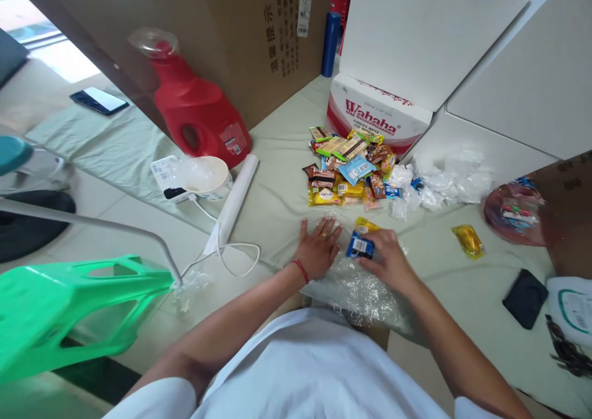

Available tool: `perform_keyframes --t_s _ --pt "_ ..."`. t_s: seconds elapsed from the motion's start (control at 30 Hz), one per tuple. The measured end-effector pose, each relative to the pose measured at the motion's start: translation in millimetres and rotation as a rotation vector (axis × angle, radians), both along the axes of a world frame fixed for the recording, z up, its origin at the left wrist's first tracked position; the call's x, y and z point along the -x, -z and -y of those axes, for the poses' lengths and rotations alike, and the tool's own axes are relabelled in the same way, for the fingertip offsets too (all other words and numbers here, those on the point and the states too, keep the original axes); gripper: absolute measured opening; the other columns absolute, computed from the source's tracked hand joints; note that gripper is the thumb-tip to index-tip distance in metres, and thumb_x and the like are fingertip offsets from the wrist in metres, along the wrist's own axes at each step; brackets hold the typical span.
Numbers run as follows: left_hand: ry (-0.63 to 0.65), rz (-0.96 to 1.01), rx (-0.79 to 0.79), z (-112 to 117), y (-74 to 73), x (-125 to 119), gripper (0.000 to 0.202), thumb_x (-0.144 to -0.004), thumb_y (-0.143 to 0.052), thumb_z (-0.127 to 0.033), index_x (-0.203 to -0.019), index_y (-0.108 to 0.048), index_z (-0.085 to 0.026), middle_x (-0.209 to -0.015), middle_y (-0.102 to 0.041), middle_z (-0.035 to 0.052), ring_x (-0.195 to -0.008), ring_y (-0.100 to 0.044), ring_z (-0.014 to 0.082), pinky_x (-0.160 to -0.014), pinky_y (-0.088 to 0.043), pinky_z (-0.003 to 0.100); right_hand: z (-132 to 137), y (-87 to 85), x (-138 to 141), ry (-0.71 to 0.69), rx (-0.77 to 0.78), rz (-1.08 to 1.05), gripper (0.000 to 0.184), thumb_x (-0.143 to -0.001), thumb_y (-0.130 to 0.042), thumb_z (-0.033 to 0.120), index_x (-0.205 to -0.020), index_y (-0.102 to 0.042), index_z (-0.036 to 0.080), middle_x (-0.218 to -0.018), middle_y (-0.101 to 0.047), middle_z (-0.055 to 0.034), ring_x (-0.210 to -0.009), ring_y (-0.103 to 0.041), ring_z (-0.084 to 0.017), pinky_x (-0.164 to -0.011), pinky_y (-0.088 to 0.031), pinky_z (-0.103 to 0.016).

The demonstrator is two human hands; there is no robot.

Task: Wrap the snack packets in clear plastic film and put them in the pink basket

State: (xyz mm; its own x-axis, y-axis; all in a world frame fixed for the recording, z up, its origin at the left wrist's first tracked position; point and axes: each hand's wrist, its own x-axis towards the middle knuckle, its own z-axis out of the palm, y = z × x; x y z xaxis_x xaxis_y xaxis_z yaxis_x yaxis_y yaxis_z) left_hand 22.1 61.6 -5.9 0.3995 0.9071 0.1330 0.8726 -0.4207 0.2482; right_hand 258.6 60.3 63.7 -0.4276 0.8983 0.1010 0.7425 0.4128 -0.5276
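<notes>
1. The blue packet (359, 246) is held by the right hand (387, 260), clamped between thumb and fingers, close to the near edge of the cloth-covered surface (277, 166), about midway along it.
2. A yellow packet (367, 224) is seen just beyond the blue one, partly covered by the right fingers; whether it is also gripped cannot be told.
3. The left hand (319, 246) is laid palm down with fingers apart, and nothing is seen clamped in it. A red string is worn on its wrist.
4. A clear plastic sheet (356, 286) is spread beneath both hands and is draped at the near edge.
5. A heap of wrapped snacks (346, 166) is piled beyond the hands, in front of the Wahaha box (377, 114) toward the back edge.
6. Crumpled clear wrappers (444, 182) are gathered to the right of the heap.
7. A pink bowl (496, 225) is placed toward the right edge, with a single yellow snack (468, 241) lying near it.
8. Toward the left edge, a white roll (234, 200) is laid near a paper cup (215, 175) and a red jug (198, 108).
</notes>
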Motion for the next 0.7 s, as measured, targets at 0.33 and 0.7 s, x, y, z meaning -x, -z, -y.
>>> perform_keyframes --t_s 0.33,0.7 --pt "0.016 -0.017 0.044 -1 -3.0 2 0.054 -0.109 -0.028 -0.046 -0.158 -0.045 -0.030 -0.170 -0.034 0.0079 -0.158 -0.030 0.0281 -0.126 -0.005 0.072 -118 -9.1 -5 0.214 -0.148 0.148 0.040 -0.102 -0.047 0.036 -0.128 -0.071 0.017 -0.130 -0.066 -0.0149 -0.119 -0.057 -0.030 -0.104 -0.045 -0.042" --pt "0.010 0.009 0.044 -1 -3.7 3 0.054 -0.108 -0.031 -0.045 -0.157 -0.047 -0.030 -0.169 -0.037 0.0088 -0.157 -0.031 0.0298 -0.128 -0.006 0.069 -164 21.4 -85 0.557 -0.124 0.113 0.038 -0.100 -0.043 0.031 -0.116 -0.074 0.015 -0.121 -0.070 -0.0161 -0.114 -0.061 -0.026 -0.101 -0.045 -0.041"
